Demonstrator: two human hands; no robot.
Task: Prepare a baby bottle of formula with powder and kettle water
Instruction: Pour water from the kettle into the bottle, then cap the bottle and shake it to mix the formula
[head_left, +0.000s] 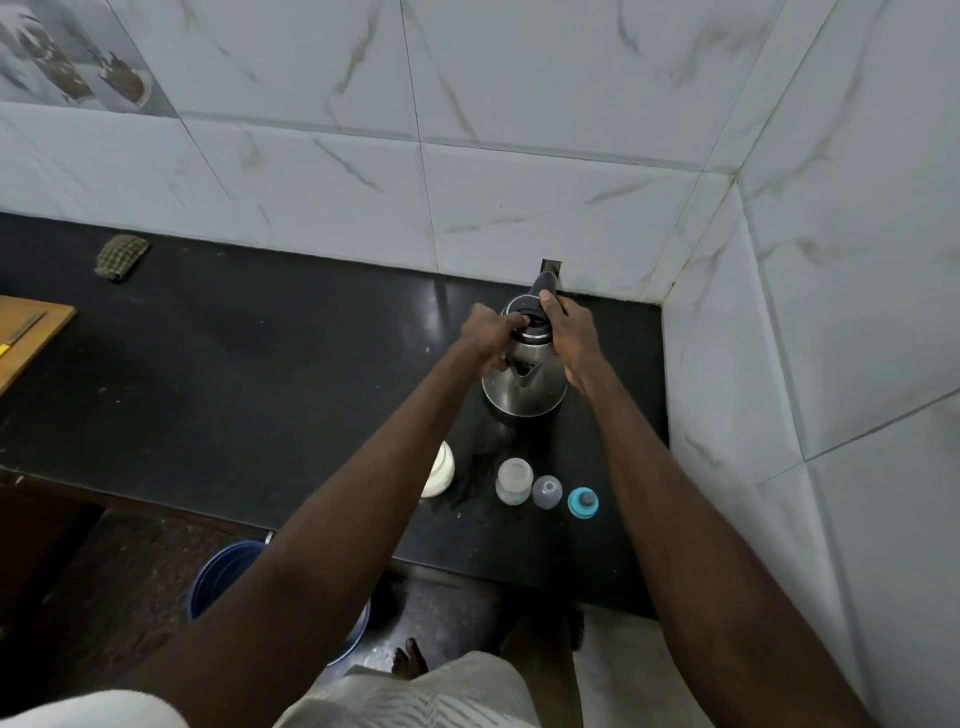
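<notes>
Two hands, left hand (485, 332) and right hand (569, 330), grip kettle (524, 387) on black counter (260, 374) by tiled corner (727, 176).

A single head-worn camera looks steeply down and forward from above the kettle (524, 364), which sits mid-frame at arm's reach. Tiled walls rise behind and right of the kettle, the black counter (234, 374) spreads to its left, and the floor lies nearer the wearer.
</notes>
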